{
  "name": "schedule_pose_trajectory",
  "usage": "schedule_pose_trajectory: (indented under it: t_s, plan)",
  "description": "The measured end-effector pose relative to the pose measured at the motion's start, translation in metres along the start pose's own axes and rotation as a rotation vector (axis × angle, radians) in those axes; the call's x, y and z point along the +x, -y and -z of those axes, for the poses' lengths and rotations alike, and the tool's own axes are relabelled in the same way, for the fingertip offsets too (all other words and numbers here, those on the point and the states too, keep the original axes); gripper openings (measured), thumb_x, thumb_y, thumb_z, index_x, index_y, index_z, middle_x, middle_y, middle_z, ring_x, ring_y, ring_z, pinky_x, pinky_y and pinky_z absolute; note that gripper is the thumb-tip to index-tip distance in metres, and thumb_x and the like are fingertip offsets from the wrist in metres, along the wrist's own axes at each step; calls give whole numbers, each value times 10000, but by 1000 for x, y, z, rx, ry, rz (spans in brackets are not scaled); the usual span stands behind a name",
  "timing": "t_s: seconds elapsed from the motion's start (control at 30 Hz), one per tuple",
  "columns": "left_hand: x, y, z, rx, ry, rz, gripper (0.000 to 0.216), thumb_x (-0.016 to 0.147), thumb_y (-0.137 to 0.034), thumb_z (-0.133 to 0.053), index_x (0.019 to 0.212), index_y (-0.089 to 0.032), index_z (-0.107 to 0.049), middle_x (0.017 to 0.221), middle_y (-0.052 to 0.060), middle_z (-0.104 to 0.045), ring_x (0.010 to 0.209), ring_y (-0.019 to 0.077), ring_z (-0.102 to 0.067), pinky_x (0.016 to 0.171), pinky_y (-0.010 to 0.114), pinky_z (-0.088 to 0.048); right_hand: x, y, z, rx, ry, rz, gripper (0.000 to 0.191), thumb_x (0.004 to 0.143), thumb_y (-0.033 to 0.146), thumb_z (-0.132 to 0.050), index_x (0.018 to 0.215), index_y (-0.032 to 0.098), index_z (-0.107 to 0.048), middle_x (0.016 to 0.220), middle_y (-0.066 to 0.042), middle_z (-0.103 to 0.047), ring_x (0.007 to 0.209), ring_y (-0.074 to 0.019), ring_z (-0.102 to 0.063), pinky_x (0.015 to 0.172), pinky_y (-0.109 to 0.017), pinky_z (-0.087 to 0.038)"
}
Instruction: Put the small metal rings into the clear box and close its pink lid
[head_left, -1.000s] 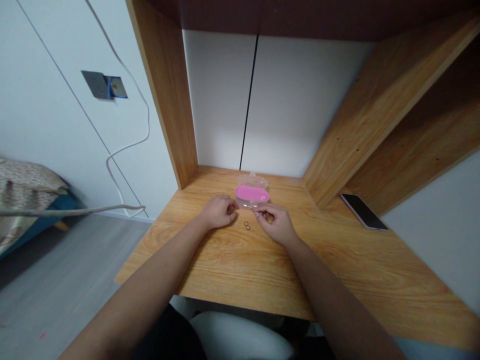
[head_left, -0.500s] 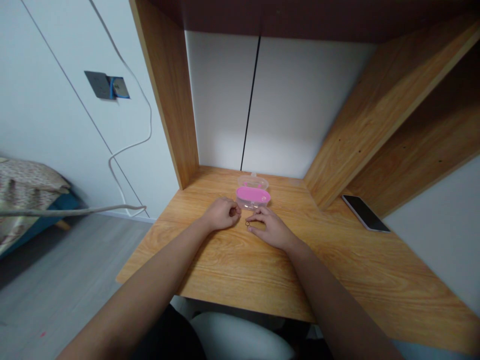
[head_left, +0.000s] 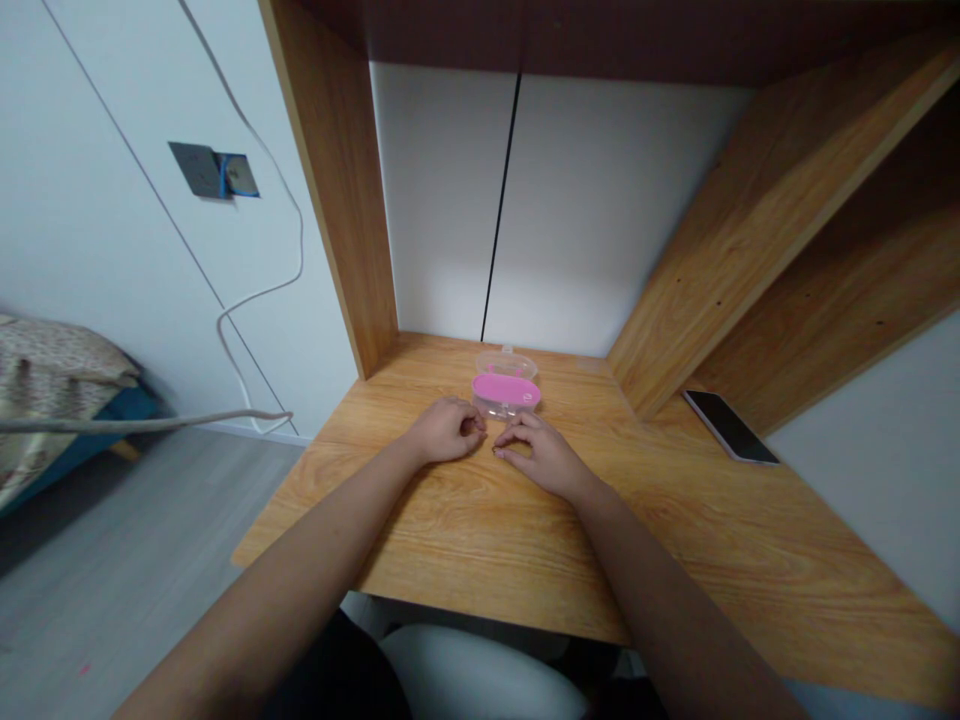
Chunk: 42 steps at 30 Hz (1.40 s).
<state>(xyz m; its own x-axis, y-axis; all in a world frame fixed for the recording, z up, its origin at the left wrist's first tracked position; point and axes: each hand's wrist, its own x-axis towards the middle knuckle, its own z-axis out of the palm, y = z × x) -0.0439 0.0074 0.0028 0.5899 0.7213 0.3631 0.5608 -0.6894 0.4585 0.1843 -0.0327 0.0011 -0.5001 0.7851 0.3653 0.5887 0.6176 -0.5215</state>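
Both my hands rest on the wooden desk (head_left: 480,540), just in front of a small pink case (head_left: 505,390) whose clear lid stands open behind it. My left hand (head_left: 445,430) is curled, with thumb and fingertips pinched together and pointing right. Beside it, my right hand (head_left: 541,455) lies low on the desk. Its thumb and forefinger are pinched together at their tips, a finger's width from the left hand's. What either pinch holds is too small to make out. No loose rings show on the desk between the hands.
A dark phone (head_left: 731,426) lies flat at the desk's right, under a slanted wooden shelf panel (head_left: 750,230). An upright wooden panel (head_left: 337,190) bounds the desk at the left. A white cable (head_left: 247,300) hangs down the wall beyond it.
Two small black rings lay on the desk between my hands a second ago. My right hand slid left and down over them and now pinches there. The left hand barely moved.
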Motion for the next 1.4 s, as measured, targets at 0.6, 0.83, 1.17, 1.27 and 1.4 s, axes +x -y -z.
schedule_pose_trajectory:
  t_s: [0.6,0.83,1.17,1.27,1.4]
  plan:
    - [0,-5,0,-59,10,-58,120,809,-222,-600,789,-182,-712,685,29,-664,665,160,-580,683,271,-419,3,-2,-7,19,-7,-16,90,943,255,-585,888,219,-647,944,-39,-635,928,-201,-590,844,-348,-470]
    - [1,-10,-3,-92,34,-145,129,778,-222,-643,856,-197,-743,689,23,-662,682,165,-588,723,282,-442,1,-7,-9,17,-64,-47,85,939,252,-579,907,220,-650,923,-38,-620,897,-198,-586,812,-332,-473]
    - [0,-4,-5,-31,7,-90,169,767,-195,-627,885,-194,-748,727,34,-680,703,179,-605,720,289,-444,2,-8,-12,-124,-22,-63,404,840,457,-717,1211,300,-695,1062,-83,-602,1046,-266,-567,935,-441,-474]
    - [0,-4,-4,-23,2,-77,165,772,-198,-616,873,-193,-747,695,32,-672,683,180,-595,708,290,-437,3,-7,-13,-133,-18,-55,358,853,449,-705,1181,307,-716,1024,-81,-601,1016,-263,-570,908,-436,-483]
    - [0,-4,-3,-21,-4,-74,159,773,-193,-607,850,-194,-747,672,27,-662,661,174,-575,682,283,-424,2,-6,-12,-108,-39,-40,239,871,384,-700,1084,291,-749,987,-71,-610,988,-247,-582,892,-411,-485]
